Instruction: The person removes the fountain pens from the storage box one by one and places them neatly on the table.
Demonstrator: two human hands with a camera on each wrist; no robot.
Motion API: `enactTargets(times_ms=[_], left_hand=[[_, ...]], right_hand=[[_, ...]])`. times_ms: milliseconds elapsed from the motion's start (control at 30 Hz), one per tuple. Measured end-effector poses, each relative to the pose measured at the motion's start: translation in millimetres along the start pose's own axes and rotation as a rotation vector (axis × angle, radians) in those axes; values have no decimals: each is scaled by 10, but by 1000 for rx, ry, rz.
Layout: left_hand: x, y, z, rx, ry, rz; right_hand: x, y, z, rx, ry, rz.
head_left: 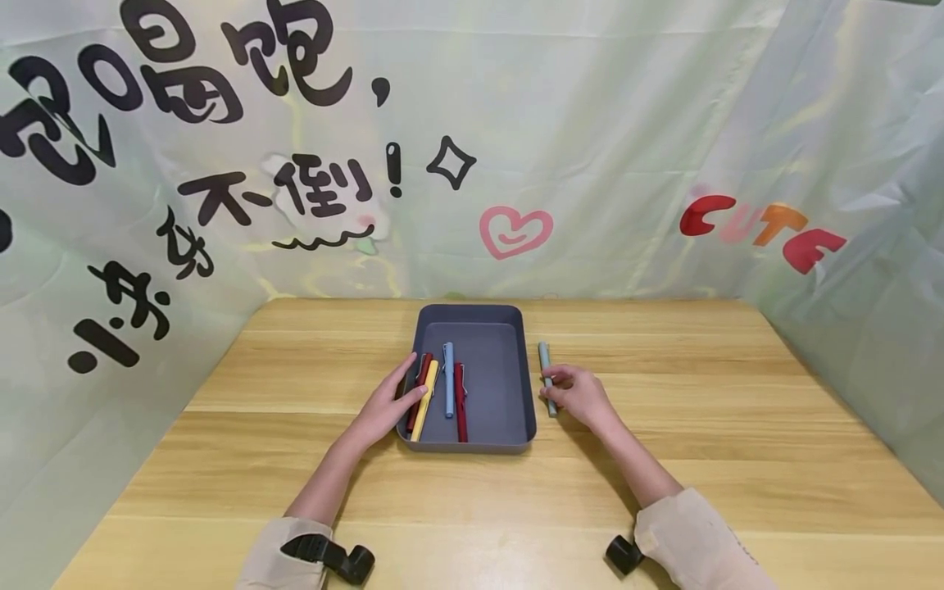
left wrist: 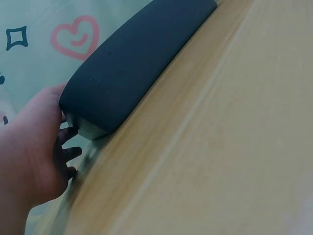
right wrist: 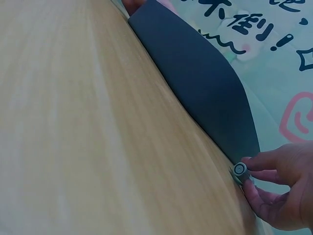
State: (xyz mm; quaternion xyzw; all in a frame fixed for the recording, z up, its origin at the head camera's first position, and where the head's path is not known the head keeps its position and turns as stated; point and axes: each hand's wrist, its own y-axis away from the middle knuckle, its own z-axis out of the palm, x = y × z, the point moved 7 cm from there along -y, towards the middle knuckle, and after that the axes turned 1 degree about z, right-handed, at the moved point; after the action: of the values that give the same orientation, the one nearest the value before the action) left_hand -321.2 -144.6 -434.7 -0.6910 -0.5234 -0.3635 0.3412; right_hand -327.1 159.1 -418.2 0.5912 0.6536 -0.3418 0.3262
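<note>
A dark grey-blue tray (head_left: 497, 381) sits on the table. My left hand (head_left: 382, 412) holds its left side, thumb over the rim and fingers along the outer wall. Inside lie a blue pen (head_left: 448, 381), a yellow pen (head_left: 424, 406) leaning at the left wall, and two dark red pens, one right of the blue pen (head_left: 461, 406) and one partly hidden behind the yellow. Just beyond the tray's right wall, my right hand (head_left: 584, 398) pinches a pale green pen (head_left: 544, 357) between thumb and fingers. Its round end (right wrist: 239, 169) faces the right wrist camera.
The wooden table (head_left: 472, 508) runs back to a printed cloth (head_left: 605, 123) that hangs behind and at both sides. Black wrist mounts (head_left: 332, 557) sit on the sleeves near the front.
</note>
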Motion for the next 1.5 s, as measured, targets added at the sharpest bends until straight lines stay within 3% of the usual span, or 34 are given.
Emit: enactTargets(times_ms=[600,1033,1500], left_hand=[[47,22,-14,-5,1,-7],[49,24,-9,2,-15,-10],[37,33,-4,6,-9,-6]], right_hand=[[-59,3,-42,20,44,-11],[-262,44,-99,16,49,-26],[-562,44,-45,-7,88,-117]])
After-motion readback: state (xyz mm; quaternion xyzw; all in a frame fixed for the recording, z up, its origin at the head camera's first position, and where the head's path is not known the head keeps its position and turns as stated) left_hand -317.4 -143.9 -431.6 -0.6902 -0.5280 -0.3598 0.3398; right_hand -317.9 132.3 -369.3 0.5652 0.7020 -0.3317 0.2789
